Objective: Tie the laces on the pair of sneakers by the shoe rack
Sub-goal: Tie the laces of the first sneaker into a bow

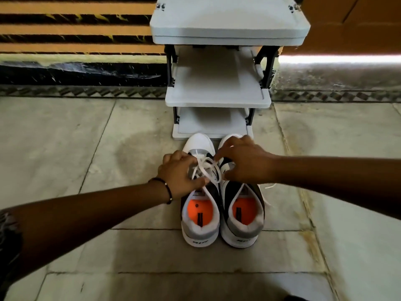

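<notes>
Pinching laces (206,170) with left hand (181,173), directly above left sneaker (200,213). Curling right hand (243,164) close beside, fingertips at a loop; cannot tell whether truly gripping it. Covering right sneaker (243,213) with that hand, lace end (269,187) trailing loose below the wrist. Rack (217,96) just past both hands. Could lose the loop through too light a pinch, leaving a slack knot; could drag the sneaker by tugging hard.

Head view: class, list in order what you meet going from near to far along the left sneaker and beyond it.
grey heel → orange insole → laces, pinched by the left hand and right hand → white toe cap → shoe rack
</notes>
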{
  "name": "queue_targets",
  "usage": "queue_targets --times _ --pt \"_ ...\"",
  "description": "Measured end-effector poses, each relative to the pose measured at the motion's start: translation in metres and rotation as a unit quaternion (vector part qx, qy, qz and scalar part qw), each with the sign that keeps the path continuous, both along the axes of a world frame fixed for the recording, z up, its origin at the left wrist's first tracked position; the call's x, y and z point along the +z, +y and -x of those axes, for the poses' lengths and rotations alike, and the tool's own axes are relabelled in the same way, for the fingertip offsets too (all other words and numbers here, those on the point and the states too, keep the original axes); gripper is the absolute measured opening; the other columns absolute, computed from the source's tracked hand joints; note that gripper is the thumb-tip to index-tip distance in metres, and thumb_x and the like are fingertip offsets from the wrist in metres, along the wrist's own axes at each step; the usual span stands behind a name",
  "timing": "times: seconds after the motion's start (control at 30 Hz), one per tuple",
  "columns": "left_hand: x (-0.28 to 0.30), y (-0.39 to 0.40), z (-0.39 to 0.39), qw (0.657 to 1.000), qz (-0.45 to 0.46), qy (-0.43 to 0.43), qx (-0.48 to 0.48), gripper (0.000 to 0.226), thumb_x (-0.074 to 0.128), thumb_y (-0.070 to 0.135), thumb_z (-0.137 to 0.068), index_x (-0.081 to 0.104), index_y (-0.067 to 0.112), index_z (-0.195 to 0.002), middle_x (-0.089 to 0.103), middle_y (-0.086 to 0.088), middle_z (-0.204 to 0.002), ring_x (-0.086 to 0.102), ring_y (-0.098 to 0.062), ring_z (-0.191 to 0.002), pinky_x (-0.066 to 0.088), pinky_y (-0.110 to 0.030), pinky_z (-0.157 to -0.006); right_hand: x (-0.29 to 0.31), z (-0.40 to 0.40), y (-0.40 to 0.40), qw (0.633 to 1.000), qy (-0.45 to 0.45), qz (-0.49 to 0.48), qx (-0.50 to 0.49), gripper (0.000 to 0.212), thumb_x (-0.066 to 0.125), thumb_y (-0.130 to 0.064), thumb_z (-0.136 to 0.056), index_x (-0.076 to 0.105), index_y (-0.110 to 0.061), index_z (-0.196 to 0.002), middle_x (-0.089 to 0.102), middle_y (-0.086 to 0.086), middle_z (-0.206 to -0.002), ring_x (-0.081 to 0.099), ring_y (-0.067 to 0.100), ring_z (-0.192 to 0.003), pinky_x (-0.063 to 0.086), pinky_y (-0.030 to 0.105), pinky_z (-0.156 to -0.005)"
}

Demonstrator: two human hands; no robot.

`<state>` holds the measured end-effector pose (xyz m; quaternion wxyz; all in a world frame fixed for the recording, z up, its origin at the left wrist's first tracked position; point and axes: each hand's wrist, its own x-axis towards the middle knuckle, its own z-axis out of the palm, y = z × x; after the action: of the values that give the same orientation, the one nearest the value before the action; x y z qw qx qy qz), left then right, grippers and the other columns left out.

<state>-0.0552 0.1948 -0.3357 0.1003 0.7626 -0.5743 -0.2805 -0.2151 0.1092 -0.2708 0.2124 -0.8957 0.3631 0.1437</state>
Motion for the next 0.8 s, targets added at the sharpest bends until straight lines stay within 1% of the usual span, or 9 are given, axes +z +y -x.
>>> queue_targets --times 0.07,0.1,0.2,0.33,0.4,0.47,0.53,0.7,0.8 --pt "0.000 -0.007 0.002 0.999 0.005 0.043 0.017 0.057 0.053 0.064 -0.058 0.057 0.020 -0.095 0.053 -0.010 -0.117 0.042 -0.029 -0.116 0.031 -0.034 -0.097 -0.012 -0.017 0.001 0.992 0.097 -0.006 0.081 0.045 0.061 -0.043 -0.080 0.055 -0.027 -0.122 0.045 0.010 -0.130 0.033 0.032 -0.125 0.036 0.042 -0.095" --pt "-0.001 -0.009 0.003 0.997 0.020 0.069 0.028 0.037 0.063 0.050 -0.067 0.057 0.020 -0.089 0.056 -0.011 -0.110 0.046 -0.028 -0.111 0.032 -0.035 -0.097 -0.016 -0.022 0.002 0.988 0.114 -0.012 0.101 0.041 0.060 -0.043 -0.081 0.058 -0.023 -0.117 0.051 0.010 -0.124 0.039 0.032 -0.121 0.037 0.038 -0.089" --pt "0.003 -0.011 0.006 0.985 0.046 0.160 0.048 0.003 0.066 0.016 -0.079 0.062 0.016 -0.079 0.062 -0.006 -0.087 0.057 -0.025 -0.092 0.042 -0.036 -0.092 -0.020 -0.027 0.001 0.992 0.050 -0.058 0.099 0.023 0.057 -0.026 -0.085 0.067 -0.013 -0.101 0.065 0.010 -0.106 0.058 0.027 -0.103 0.041 0.032 -0.076" --pt "0.015 -0.014 0.005 0.940 0.027 0.319 0.117 0.022 0.058 0.004 -0.083 0.059 0.018 -0.065 0.059 -0.001 -0.067 0.057 0.000 -0.053 0.046 -0.013 -0.057 -0.006 -0.024 -0.019 0.983 -0.020 -0.180 -0.008 0.011 0.055 -0.013 -0.087 0.065 -0.011 -0.089 0.064 0.007 -0.077 0.063 0.025 -0.073 0.043 0.023 -0.052" --pt "0.025 -0.020 0.004 0.915 0.000 0.371 0.158 0.020 0.055 0.006 -0.085 0.059 0.017 -0.070 0.061 -0.004 -0.071 0.059 0.000 -0.052 0.047 -0.012 -0.047 -0.001 -0.024 -0.031 0.975 -0.048 -0.210 -0.045 0.013 0.053 -0.008 -0.087 0.063 -0.014 -0.080 0.062 0.005 -0.065 0.063 0.026 -0.062 0.039 0.023 -0.046" --pt "0.034 -0.025 0.003 0.885 -0.033 0.426 0.185 0.012 0.053 0.012 -0.087 0.061 0.016 -0.080 0.066 -0.006 -0.081 0.064 -0.013 -0.069 0.054 -0.023 -0.062 0.002 -0.023 -0.038 0.971 -0.058 -0.226 -0.052 0.016 0.051 -0.008 -0.086 0.063 -0.014 -0.078 0.060 0.004 -0.061 0.060 0.025 -0.059 0.037 0.023 -0.046" --pt "0.039 -0.027 0.005 0.867 -0.045 0.456 0.198 0.010 0.051 0.016 -0.089 0.061 0.015 -0.086 0.068 -0.007 -0.085 0.065 -0.020 -0.078 0.053 -0.031 -0.075 0.000 -0.023 -0.039 0.967 -0.061 -0.242 -0.058 0.010 0.056 -0.012 -0.086 0.061 -0.013 -0.078 0.060 0.003 -0.063 0.057 0.022 -0.060 0.039 0.023 -0.046" --pt "0.047 -0.033 0.003 0.840 0.008 0.488 0.238 0.009 0.049 0.011 -0.089 0.057 0.016 -0.088 0.068 -0.004 -0.087 0.066 -0.021 -0.078 0.054 -0.031 -0.066 -0.005 -0.021 -0.039 0.963 -0.064 -0.248 -0.081 0.020 0.066 -0.027 -0.083 0.055 -0.013 -0.074 0.059 0.004 -0.071 0.060 0.023 -0.067 0.045 0.026 -0.048" --pt "0.056 -0.039 0.000 0.834 0.036 0.498 0.235 0.009 0.050 0.013 -0.089 0.058 0.016 -0.093 0.068 -0.005 -0.088 0.067 -0.018 -0.075 0.055 -0.027 -0.061 -0.006 -0.020 -0.034 0.957 -0.059 -0.274 -0.073 0.016 0.065 -0.027 -0.084 0.060 -0.011 -0.083 0.061 0.006 -0.080 0.061 0.023 -0.069 0.046 0.027 -0.050"
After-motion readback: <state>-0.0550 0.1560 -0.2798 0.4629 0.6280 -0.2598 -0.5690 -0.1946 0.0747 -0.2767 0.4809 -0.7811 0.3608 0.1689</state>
